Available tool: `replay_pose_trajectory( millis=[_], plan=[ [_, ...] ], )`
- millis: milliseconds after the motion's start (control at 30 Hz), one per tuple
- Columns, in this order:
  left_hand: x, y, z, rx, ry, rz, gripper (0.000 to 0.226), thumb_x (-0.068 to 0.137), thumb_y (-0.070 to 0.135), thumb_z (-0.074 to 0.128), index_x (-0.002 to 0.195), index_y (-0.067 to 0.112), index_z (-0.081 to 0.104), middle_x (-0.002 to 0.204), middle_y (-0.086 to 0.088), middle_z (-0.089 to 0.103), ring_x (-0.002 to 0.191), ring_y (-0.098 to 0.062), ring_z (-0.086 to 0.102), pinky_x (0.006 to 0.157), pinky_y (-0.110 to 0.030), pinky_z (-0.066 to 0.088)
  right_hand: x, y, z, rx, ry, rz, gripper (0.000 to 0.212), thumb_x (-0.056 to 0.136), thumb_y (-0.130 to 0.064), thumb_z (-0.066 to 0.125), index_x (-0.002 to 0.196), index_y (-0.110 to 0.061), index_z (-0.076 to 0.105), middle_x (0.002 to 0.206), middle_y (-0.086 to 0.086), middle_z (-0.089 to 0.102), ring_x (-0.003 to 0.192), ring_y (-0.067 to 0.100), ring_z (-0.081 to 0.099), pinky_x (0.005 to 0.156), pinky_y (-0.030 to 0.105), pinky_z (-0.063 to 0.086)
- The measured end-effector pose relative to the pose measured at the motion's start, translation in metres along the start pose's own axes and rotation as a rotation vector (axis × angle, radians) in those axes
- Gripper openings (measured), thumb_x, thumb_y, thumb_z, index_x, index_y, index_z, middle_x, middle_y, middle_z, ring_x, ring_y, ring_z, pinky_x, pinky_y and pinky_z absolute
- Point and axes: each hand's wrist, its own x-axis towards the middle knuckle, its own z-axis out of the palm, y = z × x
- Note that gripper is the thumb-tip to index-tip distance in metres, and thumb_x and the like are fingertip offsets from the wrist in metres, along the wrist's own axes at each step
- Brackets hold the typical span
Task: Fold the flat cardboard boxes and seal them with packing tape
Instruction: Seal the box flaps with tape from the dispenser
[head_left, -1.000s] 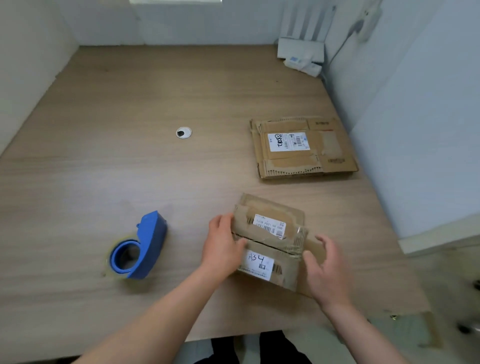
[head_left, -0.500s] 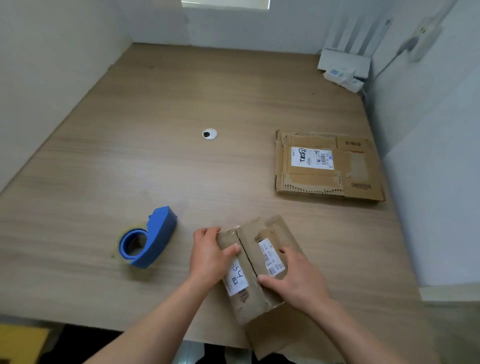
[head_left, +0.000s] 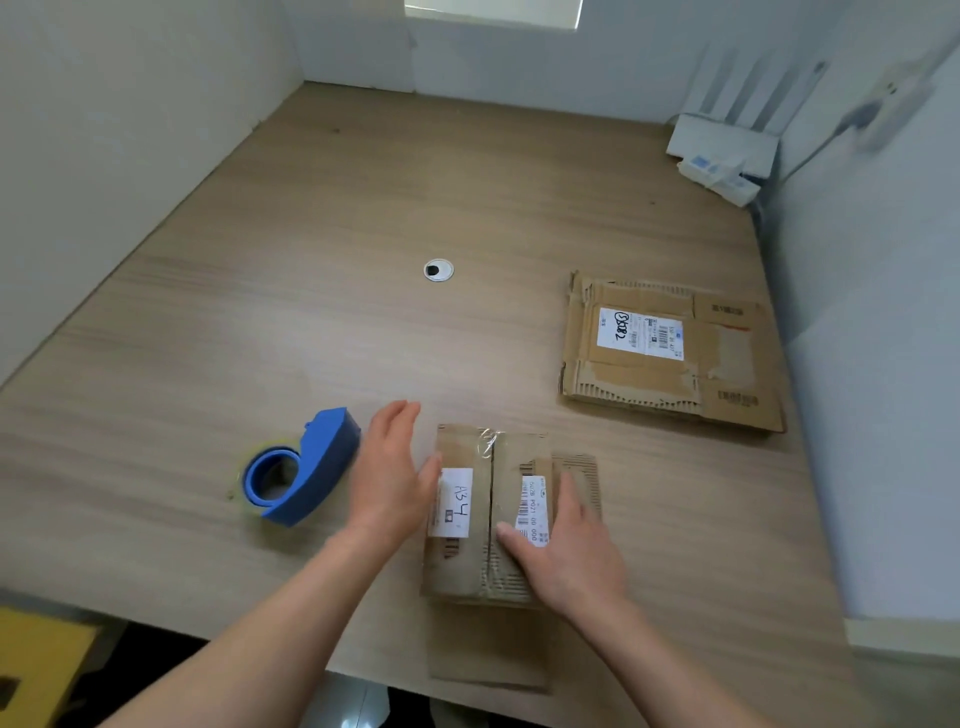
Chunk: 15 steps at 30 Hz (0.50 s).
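Head view: I see a small cardboard box sitting on the counter close to its near edge, a little toward the right. Its two top flaps are folded down and meet in a seam that runs away from me. Each flap carries a white label, and crumpled clear tape shows at the far end of the seam. Another flap lies flat toward the near edge.

The right hand presses flat on the right flap, its grip open, fingers straight and spread over the label. The left hand is just beside the box's left side, its grip also open, fingers straight and holding nothing. Its thumb is at the left flap's edge; I cannot tell whether it touches.

The blue tape dispenser lies just left of that hand. A flat cardboard box lies near the right edge. A round grommet sits mid-counter, and a white router stands in the far right corner.
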Motion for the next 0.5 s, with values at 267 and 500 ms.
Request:
replay_pose_trajectory(
  millis=[267,500],
  plan=[
    [-0.019,-0.099,-0.043,0.355,0.125,-0.314,0.077,0.067,0.042,0.087,0.130,0.014,0.052,0.132,-0.009,0.050,0.117,-0.035,0.047,0.092,-0.050,0.045,0.004,-0.019,0.009,-0.095,0.320,-0.375,0.075,0.083,-0.061,0.046,0.146,-0.020,0.040,0.148,0.009,0.045,0.134,0.030,0.045,0.108,0.050,0.042],
    [-0.008,-0.119,-0.052,0.425,-0.104,-0.421,0.048,0.087,0.051,0.065,0.121,0.019,0.057,0.128,-0.003,0.055,0.127,-0.029,0.038,0.088,-0.043,0.048,-0.003,-0.037,0.019,-0.141,0.289,-0.390,0.069,0.082,-0.056,0.047,0.140,-0.019,0.051,0.146,0.007,0.048,0.134,0.028,0.046,0.108,0.048,0.043]
  ],
)
